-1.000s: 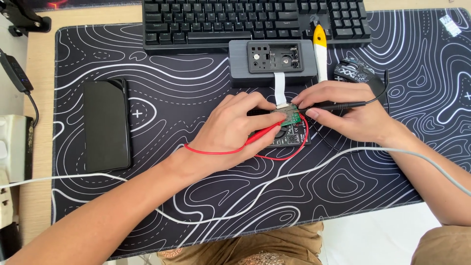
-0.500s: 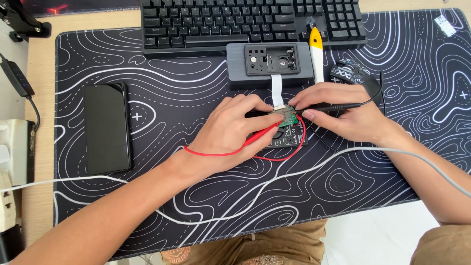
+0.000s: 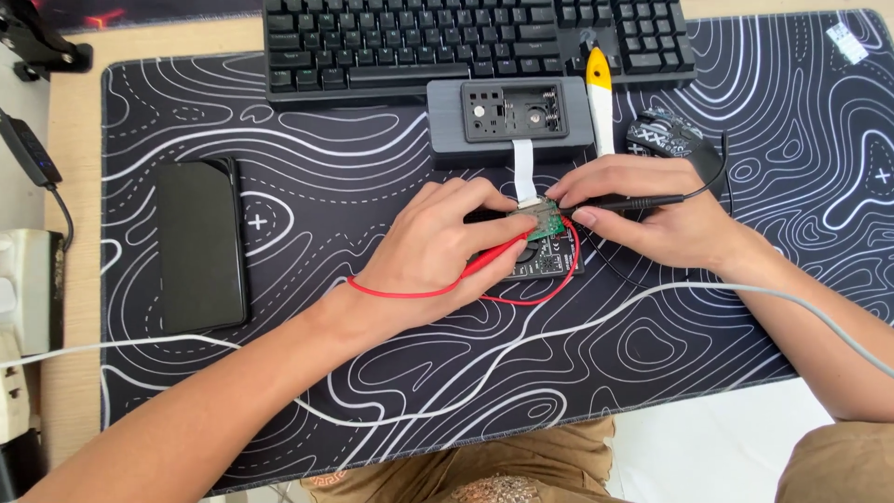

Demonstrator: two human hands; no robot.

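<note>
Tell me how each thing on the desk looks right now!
Left hand: pinching the red probe, tip on the small green circuit board.
Right hand: holding the black probe against that board.
Flat black phone: screen dark, lying flat.
Grey box: open, white ribbon cable hanging out.

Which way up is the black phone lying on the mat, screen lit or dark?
Flat and dark: the phone shows only a plain black surface on the mat; which face is up, cannot tell.

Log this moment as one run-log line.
left hand: holds red probe | right hand: holds black probe | both tips on green circuit board | desk mat: phone, keyboard
</note>
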